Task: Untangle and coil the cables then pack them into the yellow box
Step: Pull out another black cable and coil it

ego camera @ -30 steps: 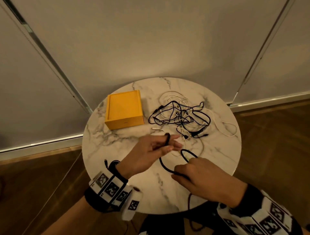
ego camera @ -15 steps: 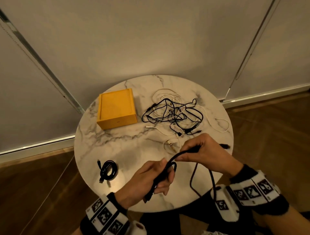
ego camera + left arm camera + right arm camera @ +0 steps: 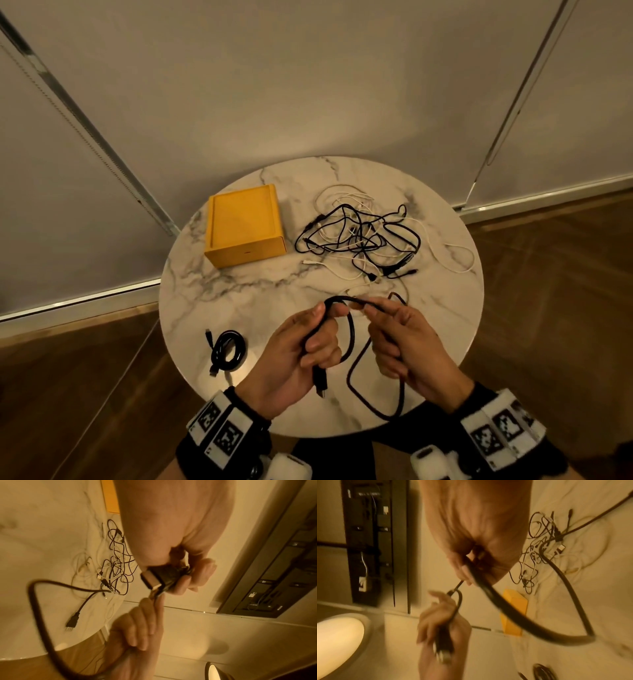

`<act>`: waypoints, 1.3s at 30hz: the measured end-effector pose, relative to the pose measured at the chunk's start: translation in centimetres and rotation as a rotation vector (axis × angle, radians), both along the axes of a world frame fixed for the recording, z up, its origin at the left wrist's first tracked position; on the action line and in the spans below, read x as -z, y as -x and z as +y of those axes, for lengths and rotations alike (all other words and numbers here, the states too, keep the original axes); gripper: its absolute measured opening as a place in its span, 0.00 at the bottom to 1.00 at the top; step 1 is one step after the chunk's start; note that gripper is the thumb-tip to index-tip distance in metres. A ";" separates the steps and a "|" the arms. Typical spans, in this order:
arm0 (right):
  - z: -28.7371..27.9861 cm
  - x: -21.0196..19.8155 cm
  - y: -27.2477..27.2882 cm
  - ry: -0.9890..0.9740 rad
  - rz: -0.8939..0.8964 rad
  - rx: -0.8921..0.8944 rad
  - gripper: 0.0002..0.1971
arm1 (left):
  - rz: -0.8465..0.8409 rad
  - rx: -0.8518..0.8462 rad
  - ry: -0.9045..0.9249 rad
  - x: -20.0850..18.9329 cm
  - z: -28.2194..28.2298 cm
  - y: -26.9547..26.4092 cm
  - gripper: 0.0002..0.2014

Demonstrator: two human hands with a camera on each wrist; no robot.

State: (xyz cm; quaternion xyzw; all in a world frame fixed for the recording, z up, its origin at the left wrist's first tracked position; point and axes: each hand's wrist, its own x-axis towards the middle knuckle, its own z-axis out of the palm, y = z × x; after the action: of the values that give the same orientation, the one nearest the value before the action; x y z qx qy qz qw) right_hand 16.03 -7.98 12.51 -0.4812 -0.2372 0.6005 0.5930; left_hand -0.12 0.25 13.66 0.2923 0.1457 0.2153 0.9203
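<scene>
A thick black cable (image 3: 349, 342) is held over the near half of the round marble table (image 3: 239, 294). My left hand (image 3: 315, 339) grips it in a fist near its plug (image 3: 320, 385), which sticks out below the palm. My right hand (image 3: 383, 318) pinches the same cable a short way along, and a slack loop (image 3: 376, 407) hangs between and below the hands. In the left wrist view the fingers (image 3: 192, 577) curl round the plug (image 3: 152, 580). The yellow box (image 3: 245, 224) sits closed at the back left. A tangle of black and white cables (image 3: 359, 236) lies at the back right.
A coiled black cable (image 3: 227, 351) lies at the table's near left. Another plug end (image 3: 72, 620) rests on the marble near the edge. Pale wall panels stand close behind the table; wooden floor (image 3: 548, 308) surrounds it.
My hands have drawn closer together over the near edge. The left hand now fists the cable by its plug, and the right hand has slid in towards it, leaving a hanging loop.
</scene>
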 end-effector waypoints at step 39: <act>2.8 -1.8 -1.9 -0.277 -0.955 -0.258 0.11 | 0.189 0.311 -0.394 -0.3 0.1 -0.4 0.12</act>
State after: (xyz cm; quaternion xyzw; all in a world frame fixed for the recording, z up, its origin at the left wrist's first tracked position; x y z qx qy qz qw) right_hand 17.92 -5.22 14.33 -0.5857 -0.6163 0.3448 0.3978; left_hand 0.26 0.32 13.94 0.5035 0.1397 0.0674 0.8500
